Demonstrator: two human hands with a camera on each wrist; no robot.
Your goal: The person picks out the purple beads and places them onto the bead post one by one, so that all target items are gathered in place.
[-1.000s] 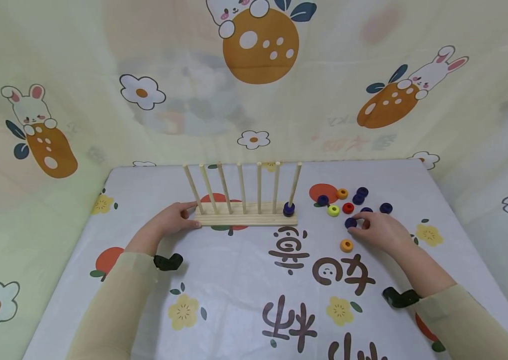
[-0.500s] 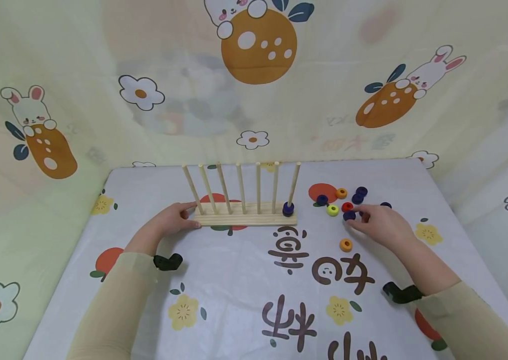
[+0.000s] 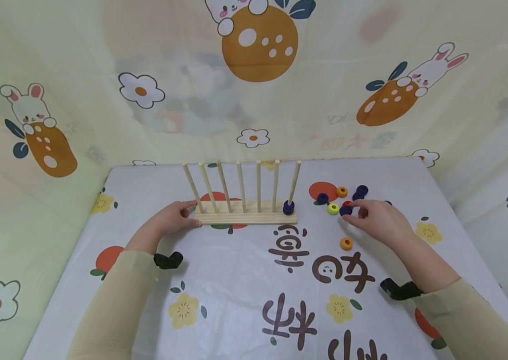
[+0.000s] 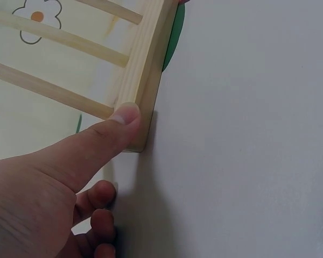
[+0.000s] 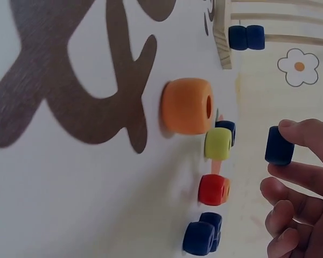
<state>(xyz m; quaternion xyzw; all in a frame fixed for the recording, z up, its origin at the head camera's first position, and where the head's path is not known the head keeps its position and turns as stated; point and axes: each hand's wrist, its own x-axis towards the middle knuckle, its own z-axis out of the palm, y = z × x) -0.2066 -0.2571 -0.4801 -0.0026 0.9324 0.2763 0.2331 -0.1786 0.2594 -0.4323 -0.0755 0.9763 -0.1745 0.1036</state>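
Note:
A wooden peg rack [image 3: 245, 218] with a row of upright pegs stands on the table. My left hand [image 3: 169, 220] grips its left end; in the left wrist view the thumb [image 4: 126, 115] presses the end of the base. On the rightmost peg sit two dark blue beads [image 5: 246, 37], seen best from the right wrist. My right hand [image 3: 382, 222] pinches another dark blue bead [image 5: 279, 146] between thumb and a finger, off the table. Near it lie a red bead [image 5: 212, 190], a yellow-green bead [image 3: 333, 209] and an orange bead [image 3: 346, 243].
Behind the right hand lie more dark blue beads [image 3: 362, 190] and a second orange bead [image 3: 342, 192]. A printed white cloth [image 3: 226, 280] covers the table. A patterned curtain [image 3: 199, 110] rises along the back edge.
My right hand has lifted the dark blue bead and moved it slightly back and left, past the red bead. The left hand stays on the rack.

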